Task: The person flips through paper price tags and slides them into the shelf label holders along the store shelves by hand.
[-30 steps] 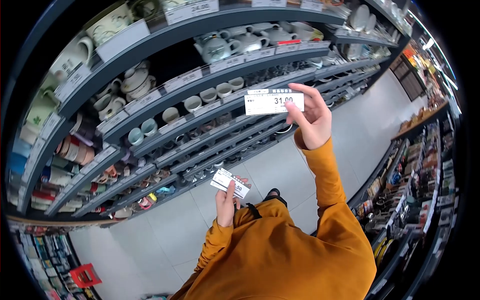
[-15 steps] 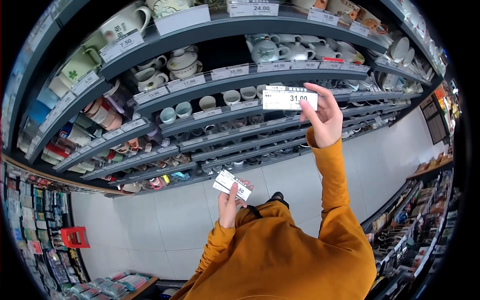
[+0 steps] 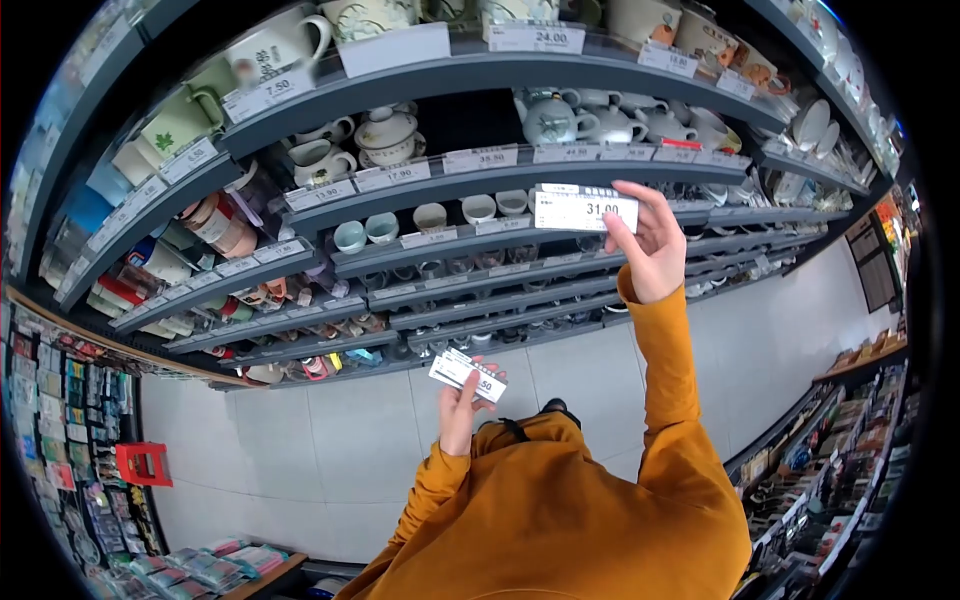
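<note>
Grey shelves (image 3: 400, 90) are filling the upper half of the frame, carrying teapots (image 3: 553, 120) at top centre and cups (image 3: 430, 217) lower to the left, while pale floor (image 3: 350, 450) is showing below. Above and right of the frame's centre, the right grip (image 3: 655, 250) is closing on a white label (image 3: 572, 208), pinching only its right end. I am judging this label light, thin and rather stiff, hardly fragile, perhaps slippery; for holding, its short end is seeming best, leaving the print free. Its body is extending leftward, out of the grip. Lower, just left of centre, the left grip (image 3: 457, 415) is clasping other labels (image 3: 450, 371), which are sticking out above it.
</note>
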Available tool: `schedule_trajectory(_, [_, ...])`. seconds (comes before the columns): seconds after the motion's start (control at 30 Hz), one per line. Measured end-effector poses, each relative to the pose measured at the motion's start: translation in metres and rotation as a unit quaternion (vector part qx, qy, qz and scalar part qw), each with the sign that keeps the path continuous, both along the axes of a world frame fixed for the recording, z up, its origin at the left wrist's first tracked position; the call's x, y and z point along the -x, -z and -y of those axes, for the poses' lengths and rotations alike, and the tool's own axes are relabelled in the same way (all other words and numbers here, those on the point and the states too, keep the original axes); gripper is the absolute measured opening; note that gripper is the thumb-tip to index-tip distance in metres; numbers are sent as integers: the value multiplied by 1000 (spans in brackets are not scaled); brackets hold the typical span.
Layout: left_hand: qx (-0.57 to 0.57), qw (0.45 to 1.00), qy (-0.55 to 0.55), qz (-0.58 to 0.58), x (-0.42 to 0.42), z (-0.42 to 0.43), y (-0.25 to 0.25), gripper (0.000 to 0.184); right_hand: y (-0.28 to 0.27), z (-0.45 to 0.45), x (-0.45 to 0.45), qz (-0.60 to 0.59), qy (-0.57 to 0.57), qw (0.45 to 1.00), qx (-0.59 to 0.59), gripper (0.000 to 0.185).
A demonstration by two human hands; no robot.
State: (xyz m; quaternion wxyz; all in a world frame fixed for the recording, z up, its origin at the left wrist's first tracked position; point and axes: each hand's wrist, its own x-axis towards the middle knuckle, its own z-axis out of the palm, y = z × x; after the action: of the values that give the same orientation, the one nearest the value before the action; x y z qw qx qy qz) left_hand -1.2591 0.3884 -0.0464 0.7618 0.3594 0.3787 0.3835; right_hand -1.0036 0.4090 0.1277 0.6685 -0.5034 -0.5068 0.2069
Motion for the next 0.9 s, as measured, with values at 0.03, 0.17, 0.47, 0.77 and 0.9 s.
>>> schedule_trajectory(0.03, [1,1000,4,4,-3,-2,-1,36,2,-1,-2,-2,0,1000,5,34])
schedule_trajectory(0.17, [-14,999,9,31,-8,-6,-9,38,-5,-7,-2,29,-32,999,15,31])
schedule_trajectory(0.47, [-44,998,28,31,-8,-3,-21,40,-108,-117,12,207,-114,958,-161,26])
schedule_trajectory(0.77, [-45,997,-34,46,5,4,-19,40,-140,-205,26,348,-135,916,-149,26])
schedule_trajectory(0.9, [-46,995,-80,45,13,1,-24,38,-142,-209,31,354,-111,917,-147,21])
